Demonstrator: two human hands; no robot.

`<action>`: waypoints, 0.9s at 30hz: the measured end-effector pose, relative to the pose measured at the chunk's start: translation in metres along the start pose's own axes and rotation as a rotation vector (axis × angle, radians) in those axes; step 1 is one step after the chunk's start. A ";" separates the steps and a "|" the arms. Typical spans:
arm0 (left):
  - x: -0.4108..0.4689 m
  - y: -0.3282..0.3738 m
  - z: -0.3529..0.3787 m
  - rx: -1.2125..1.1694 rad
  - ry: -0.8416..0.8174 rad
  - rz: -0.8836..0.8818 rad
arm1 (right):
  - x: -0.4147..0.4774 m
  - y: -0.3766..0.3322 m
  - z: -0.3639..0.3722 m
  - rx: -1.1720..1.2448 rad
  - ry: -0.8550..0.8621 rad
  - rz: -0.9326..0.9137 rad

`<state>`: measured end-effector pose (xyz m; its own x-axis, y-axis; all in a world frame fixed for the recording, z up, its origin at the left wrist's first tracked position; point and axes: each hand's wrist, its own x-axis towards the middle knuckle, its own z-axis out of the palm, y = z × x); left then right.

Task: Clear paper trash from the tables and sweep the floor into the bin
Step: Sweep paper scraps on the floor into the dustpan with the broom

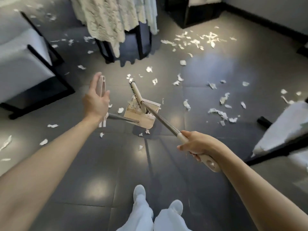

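Grey floor tiles [103, 164] lie littered with paper scraps [218, 112]; my right hand [197, 145] grips the broom [160, 119], my left hand [95, 100], fingers straight, touches the dustpan handle [102, 85].

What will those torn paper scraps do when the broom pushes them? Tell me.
The paper scraps look thin and crumpled: probably very light, floppy, apt to scatter. Some already lie in the dustpan, so the broom likely gathers them well enough.
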<state>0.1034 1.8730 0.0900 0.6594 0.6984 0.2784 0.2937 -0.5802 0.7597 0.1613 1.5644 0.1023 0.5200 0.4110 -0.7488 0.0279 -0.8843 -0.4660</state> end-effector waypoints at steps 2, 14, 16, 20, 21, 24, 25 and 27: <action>0.023 0.001 -0.021 0.009 0.077 0.005 | 0.015 -0.029 -0.011 0.003 -0.008 -0.049; 0.257 -0.069 -0.137 0.029 0.273 0.010 | 0.144 -0.285 -0.070 -0.052 -0.031 -0.232; 0.306 -0.085 -0.151 0.017 0.282 0.019 | 0.169 -0.335 -0.080 -0.027 -0.039 -0.230; 0.399 -0.113 -0.177 0.027 0.329 0.010 | 0.217 -0.430 -0.103 -0.022 -0.035 -0.251; 0.423 -0.121 -0.183 0.025 0.340 -0.002 | 0.230 -0.453 -0.110 -0.021 -0.028 -0.258; 0.494 -0.144 -0.194 0.008 0.378 0.002 | 0.273 -0.517 -0.126 -0.045 -0.020 -0.286; 0.518 -0.152 -0.196 -0.003 0.392 0.001 | 0.289 -0.538 -0.131 -0.049 -0.022 -0.289; 0.570 -0.171 -0.198 -0.018 0.415 -0.009 | 0.327 -0.580 -0.144 -0.059 -0.030 -0.306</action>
<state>0.2920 2.4535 0.2355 0.3207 0.8155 0.4818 0.2835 -0.5680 0.7727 0.4376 2.1797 0.1959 0.4547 0.6657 -0.5917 0.2289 -0.7294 -0.6447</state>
